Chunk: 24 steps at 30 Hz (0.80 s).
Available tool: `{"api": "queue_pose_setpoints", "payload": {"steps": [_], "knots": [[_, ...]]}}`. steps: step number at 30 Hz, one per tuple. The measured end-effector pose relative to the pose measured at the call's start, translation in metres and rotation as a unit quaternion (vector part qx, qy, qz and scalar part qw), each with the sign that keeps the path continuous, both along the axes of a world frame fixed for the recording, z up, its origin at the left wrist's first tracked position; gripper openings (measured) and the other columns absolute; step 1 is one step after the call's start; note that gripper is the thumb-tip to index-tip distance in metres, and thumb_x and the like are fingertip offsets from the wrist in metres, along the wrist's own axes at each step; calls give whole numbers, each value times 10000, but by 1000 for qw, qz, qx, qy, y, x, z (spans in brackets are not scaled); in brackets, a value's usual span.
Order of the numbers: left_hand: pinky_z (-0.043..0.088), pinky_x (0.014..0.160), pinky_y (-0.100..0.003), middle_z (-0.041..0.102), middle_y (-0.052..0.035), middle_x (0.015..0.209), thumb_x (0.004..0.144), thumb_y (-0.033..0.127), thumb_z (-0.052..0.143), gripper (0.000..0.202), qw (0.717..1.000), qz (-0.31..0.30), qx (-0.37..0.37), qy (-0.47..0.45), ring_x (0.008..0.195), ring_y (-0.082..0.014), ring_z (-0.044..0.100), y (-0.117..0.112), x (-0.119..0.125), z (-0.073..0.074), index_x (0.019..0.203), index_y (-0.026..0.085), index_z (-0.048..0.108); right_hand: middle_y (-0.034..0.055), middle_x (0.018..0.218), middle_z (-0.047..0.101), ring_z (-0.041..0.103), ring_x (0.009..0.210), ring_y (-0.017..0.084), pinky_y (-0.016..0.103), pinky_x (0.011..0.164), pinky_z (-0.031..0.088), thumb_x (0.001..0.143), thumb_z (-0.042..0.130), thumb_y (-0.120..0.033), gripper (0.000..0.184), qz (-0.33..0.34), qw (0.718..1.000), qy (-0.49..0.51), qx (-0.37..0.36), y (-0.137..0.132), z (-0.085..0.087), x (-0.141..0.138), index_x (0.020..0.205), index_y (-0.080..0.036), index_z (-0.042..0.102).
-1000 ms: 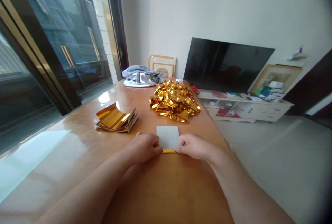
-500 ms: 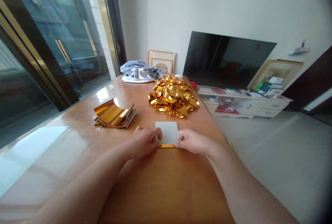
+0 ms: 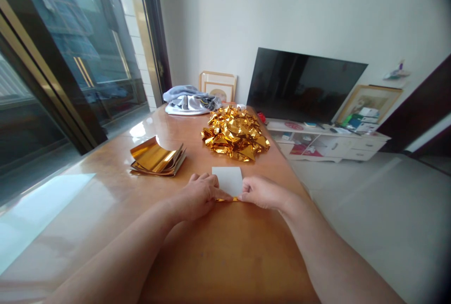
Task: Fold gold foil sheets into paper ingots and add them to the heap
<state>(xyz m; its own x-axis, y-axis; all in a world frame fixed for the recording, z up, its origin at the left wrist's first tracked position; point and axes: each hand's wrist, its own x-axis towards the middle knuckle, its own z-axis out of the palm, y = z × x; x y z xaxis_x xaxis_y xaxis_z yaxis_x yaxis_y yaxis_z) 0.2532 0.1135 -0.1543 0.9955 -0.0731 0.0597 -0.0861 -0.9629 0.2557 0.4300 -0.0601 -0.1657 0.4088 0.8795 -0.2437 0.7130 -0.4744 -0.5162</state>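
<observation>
A small sheet of gold foil paper (image 3: pixel 228 179) lies pale side up on the table, its near edge folded over into a narrow gold strip. My left hand (image 3: pixel 199 197) is at its left side, with the index finger stretched along the strip and pressing on it; the other fingers are curled and the thumb is hidden. At the right end of the strip, my right hand (image 3: pixel 261 192) is closed, thumb and bent fingers pinching the paper. A heap of folded gold foil pieces (image 3: pixel 235 132) sits beyond the sheet. To the left is a stack of gold paper sheets (image 3: pixel 157 157), the top one curling up.
Bundled clothes (image 3: pixel 190 101) lie at the far end of the glossy wooden table (image 3: pixel 225 252), before leaning picture frames (image 3: pixel 218 85). A television (image 3: pixel 303 85) stands over a white cabinet (image 3: pixel 327 144) beyond the right edge. Sliding glass doors (image 3: pixel 88 50) are on the left.
My left index finger has slid right along the folded strip and straightened, covering most of it. My right hand stays at the strip's right end. The view has shifted slightly.
</observation>
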Motion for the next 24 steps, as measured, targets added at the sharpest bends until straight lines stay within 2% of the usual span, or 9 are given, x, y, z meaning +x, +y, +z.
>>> {"api": "queue_pose_setpoints", "payload": {"steps": [4, 10, 16, 19, 20, 22, 24], "knots": [[330, 878, -385, 571, -53, 1001, 924, 192, 467, 460, 1000, -2, 8, 9, 980, -240, 496, -1, -1, 2, 1192, 502, 676, -41, 677, 605, 471, 575, 98, 216, 505, 259, 785, 696, -410, 239, 2, 1000, -4, -6, 0, 1, 2, 767, -188, 611], [322, 839, -386, 559, -71, 972, 942, 240, 468, 433, 1000, 1, 21, 6, 961, -252, 475, 0, 0, -2, 1213, 514, 665, -43, 697, 622, 475, 584, 95, 211, 517, 266, 788, 706, -400, 227, 1, 998, -44, -39, 0, 7, 4, 786, -189, 620], [309, 829, -382, 556, -68, 955, 945, 245, 464, 432, 1000, 3, 24, 0, 951, -253, 480, 0, 2, -3, 1196, 532, 667, -21, 688, 627, 484, 604, 119, 240, 555, 256, 788, 695, -291, 116, -34, 991, -117, -52, -9, 23, 9, 760, -192, 640], [308, 821, -382, 562, -68, 982, 935, 248, 481, 430, 1000, 7, 22, 8, 953, -255, 482, -1, 3, -1, 1194, 538, 666, 19, 805, 648, 542, 740, 145, 246, 625, 304, 883, 566, -236, 132, -42, 985, -164, -9, -16, 33, -3, 793, -185, 649], [309, 817, -383, 564, -70, 988, 932, 249, 485, 430, 1000, 8, 22, 10, 955, -256, 483, -1, 3, -1, 1193, 538, 666, 33, 843, 648, 556, 796, 153, 246, 669, 331, 916, 515, -224, 184, -31, 980, -193, 38, -18, 34, -11, 807, -180, 656], [309, 811, -386, 569, -72, 982, 929, 251, 487, 427, 1000, 8, 25, 9, 958, -259, 484, -1, 3, -1, 1192, 535, 668, 54, 931, 649, 572, 871, 164, 250, 751, 371, 950, 458, -205, 234, 12, 971, -219, 98, -21, 32, -31, 907, -185, 687], [310, 815, -387, 574, -72, 980, 923, 237, 491, 438, 1000, 5, 27, 3, 965, -259, 485, -1, 3, -2, 1194, 531, 668, 72, 999, 647, 577, 918, 176, 255, 803, 395, 956, 449, -187, 256, 42, 969, -224, 99, -24, 25, -51, 1005, -190, 699]]}}
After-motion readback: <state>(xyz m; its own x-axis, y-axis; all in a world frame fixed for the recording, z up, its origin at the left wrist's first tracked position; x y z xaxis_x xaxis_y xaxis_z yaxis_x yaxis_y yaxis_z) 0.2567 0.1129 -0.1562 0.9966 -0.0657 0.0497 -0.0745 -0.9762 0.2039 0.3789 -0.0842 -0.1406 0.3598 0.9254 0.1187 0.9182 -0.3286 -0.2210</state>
